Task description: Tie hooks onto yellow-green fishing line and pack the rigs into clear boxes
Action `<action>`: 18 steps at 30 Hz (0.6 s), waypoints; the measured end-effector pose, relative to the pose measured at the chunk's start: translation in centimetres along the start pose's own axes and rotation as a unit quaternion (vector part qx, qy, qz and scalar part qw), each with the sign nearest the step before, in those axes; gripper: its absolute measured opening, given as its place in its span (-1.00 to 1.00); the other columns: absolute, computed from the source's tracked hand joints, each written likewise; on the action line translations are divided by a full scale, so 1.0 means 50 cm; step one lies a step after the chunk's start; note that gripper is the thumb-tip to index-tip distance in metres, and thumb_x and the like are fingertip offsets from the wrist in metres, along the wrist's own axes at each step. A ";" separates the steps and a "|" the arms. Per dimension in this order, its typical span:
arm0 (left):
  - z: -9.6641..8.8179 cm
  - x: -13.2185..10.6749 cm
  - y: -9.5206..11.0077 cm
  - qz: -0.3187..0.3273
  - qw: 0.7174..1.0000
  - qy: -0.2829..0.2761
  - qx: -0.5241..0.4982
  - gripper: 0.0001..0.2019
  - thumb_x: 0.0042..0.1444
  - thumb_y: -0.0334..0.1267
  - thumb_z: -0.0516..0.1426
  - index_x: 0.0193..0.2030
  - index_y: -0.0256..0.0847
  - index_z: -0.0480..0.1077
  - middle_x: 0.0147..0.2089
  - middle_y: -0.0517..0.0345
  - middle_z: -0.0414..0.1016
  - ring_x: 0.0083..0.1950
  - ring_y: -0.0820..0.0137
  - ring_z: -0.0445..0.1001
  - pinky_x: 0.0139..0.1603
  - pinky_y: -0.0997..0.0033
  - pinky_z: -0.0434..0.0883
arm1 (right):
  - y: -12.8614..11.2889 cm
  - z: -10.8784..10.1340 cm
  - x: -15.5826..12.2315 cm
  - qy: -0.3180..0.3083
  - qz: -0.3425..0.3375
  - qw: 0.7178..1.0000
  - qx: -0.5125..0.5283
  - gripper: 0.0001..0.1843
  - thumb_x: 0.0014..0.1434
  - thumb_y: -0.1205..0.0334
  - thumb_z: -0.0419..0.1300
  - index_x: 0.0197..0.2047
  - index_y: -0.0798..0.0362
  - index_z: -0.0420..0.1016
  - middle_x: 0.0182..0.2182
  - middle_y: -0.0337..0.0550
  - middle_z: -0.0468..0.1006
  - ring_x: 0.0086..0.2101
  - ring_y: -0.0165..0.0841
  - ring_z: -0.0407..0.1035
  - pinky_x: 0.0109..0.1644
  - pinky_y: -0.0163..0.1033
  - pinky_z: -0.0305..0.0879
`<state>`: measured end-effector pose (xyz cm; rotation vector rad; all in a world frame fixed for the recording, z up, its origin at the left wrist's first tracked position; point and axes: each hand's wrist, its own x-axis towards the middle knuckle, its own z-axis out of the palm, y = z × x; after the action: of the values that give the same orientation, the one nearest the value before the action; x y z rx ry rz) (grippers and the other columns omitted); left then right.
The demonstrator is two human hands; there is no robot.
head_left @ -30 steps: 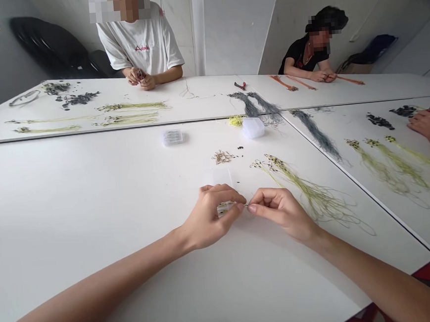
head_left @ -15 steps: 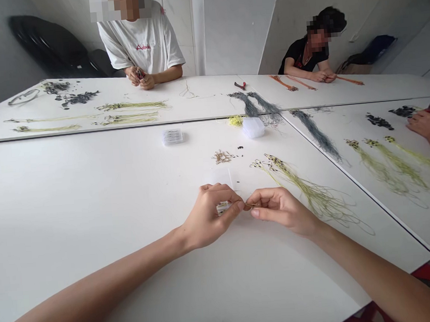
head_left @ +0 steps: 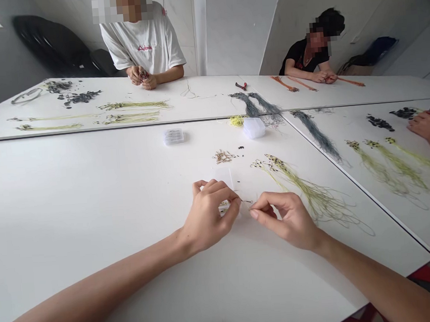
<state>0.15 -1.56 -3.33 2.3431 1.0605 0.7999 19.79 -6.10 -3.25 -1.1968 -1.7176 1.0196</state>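
White tabletop (head_left: 73, 202), work at its near edge: left hand (head_left: 208, 218) closes narrowly around a small clear box (head_left: 224, 208). Right hand (head_left: 286, 220) has drawn back slightly, fingertips (head_left: 258, 208) pinched narrow just beside a thin wire (head_left: 246, 201); whether they hold it, cannot tell. Yellow-green lines (head_left: 314, 198) lie nearby.

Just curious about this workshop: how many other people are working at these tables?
3. One in a white T-shirt sits across, one in black further right, and a third shows only as a hand at the right edge; more may be out of view.
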 end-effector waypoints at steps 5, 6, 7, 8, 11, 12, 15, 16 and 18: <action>0.000 -0.001 0.001 -0.019 0.999 0.022 -0.013 -0.82 0.24 -0.29 0.03 -0.35 -0.16 0.41 -0.33 0.20 0.49 -0.30 0.39 0.37 0.06 0.14 0.09 | 0.007 0.025 -0.006 0.003 -0.024 0.999 -0.021 -0.85 0.18 0.31 0.15 -0.43 0.03 0.45 -0.57 -0.24 0.36 -0.52 -0.41 0.15 -0.43 -0.24 0.12; -0.001 -0.002 0.002 -0.024 0.999 0.025 -0.021 -0.82 0.24 -0.28 0.03 -0.36 -0.16 0.40 -0.33 0.20 0.49 -0.30 0.38 0.37 0.05 0.15 0.10 | 0.010 0.028 -0.005 0.001 -0.015 1.000 -0.010 -0.85 0.19 0.30 0.15 -0.42 0.04 0.46 -0.56 -0.23 0.37 -0.51 -0.41 0.16 -0.42 -0.24 0.12; -0.002 -0.003 0.004 -0.028 0.999 0.026 -0.034 -0.82 0.25 -0.27 0.03 -0.36 -0.16 0.39 -0.33 0.20 0.49 -0.29 0.38 0.37 0.04 0.16 0.11 | 0.013 0.030 -0.002 -0.001 -0.002 1.000 0.007 -0.85 0.19 0.28 0.16 -0.42 0.04 0.47 -0.55 -0.23 0.38 -0.50 -0.40 0.17 -0.41 -0.24 0.13; -0.004 -0.004 0.005 -0.032 0.998 0.025 -0.051 -0.82 0.26 -0.27 0.02 -0.36 -0.16 0.38 -0.33 0.20 0.49 -0.28 0.38 0.37 0.03 0.17 0.12 | 0.017 0.031 0.001 -0.006 0.016 0.999 0.031 -0.83 0.19 0.25 0.17 -0.43 0.04 0.47 -0.55 -0.23 0.38 -0.49 -0.40 0.18 -0.41 -0.25 0.13; -0.007 -0.007 0.008 -0.029 0.993 0.009 -0.114 -0.81 0.28 -0.26 0.01 -0.35 -0.16 0.37 -0.31 0.19 0.48 -0.24 0.37 0.38 0.00 0.22 0.15 | 0.028 0.024 0.015 -0.029 0.081 0.989 0.122 -0.77 0.16 0.14 0.23 -0.47 0.06 0.47 -0.58 -0.26 0.33 -0.51 -0.43 0.16 -0.42 -0.26 0.10; -0.007 -0.008 0.008 -0.025 0.991 -0.001 -0.130 -0.81 0.28 -0.26 0.01 -0.34 -0.16 0.37 -0.31 0.19 0.48 -0.23 0.37 0.38 0.00 0.23 0.15 | 0.031 0.018 0.021 -0.036 0.100 0.983 0.148 -0.76 0.14 0.11 0.25 -0.47 0.07 0.47 -0.59 -0.27 0.32 -0.52 -0.44 0.14 -0.43 -0.27 0.09; -0.006 -0.009 0.009 -0.017 0.990 -0.035 -0.138 -0.81 0.27 -0.25 0.03 -0.35 -0.16 0.39 -0.33 0.20 0.47 -0.25 0.37 0.38 -0.01 0.22 0.15 | 0.037 -0.007 0.032 -0.024 0.122 0.974 0.187 -0.80 0.09 0.13 0.30 -0.45 0.07 0.48 -0.57 -0.28 0.32 -0.52 -0.46 0.09 -0.43 -0.27 0.04; -0.005 -0.008 0.009 -0.018 0.991 -0.044 -0.129 -0.82 0.26 -0.26 0.03 -0.35 -0.15 0.39 -0.34 0.20 0.47 -0.26 0.37 0.38 -0.01 0.21 0.15 | 0.036 -0.015 0.033 -0.016 0.121 0.973 0.196 -0.81 0.08 0.16 0.30 -0.47 0.07 0.47 -0.57 -0.29 0.30 -0.52 -0.46 0.08 -0.42 -0.27 0.03; -0.003 -0.007 0.009 -0.022 0.993 -0.050 -0.105 -0.82 0.25 -0.27 0.03 -0.35 -0.15 0.39 -0.33 0.20 0.48 -0.25 0.36 0.38 0.00 0.19 0.14 | 0.030 -0.025 0.030 -0.004 0.107 0.973 0.207 -0.81 0.06 0.19 0.30 -0.50 0.06 0.43 -0.58 -0.30 0.28 -0.50 -0.44 0.08 -0.41 -0.26 0.04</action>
<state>0.11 -2.10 -3.05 2.1527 0.9343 0.7324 21.05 -4.10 -3.93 -1.1148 -1.3116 1.4316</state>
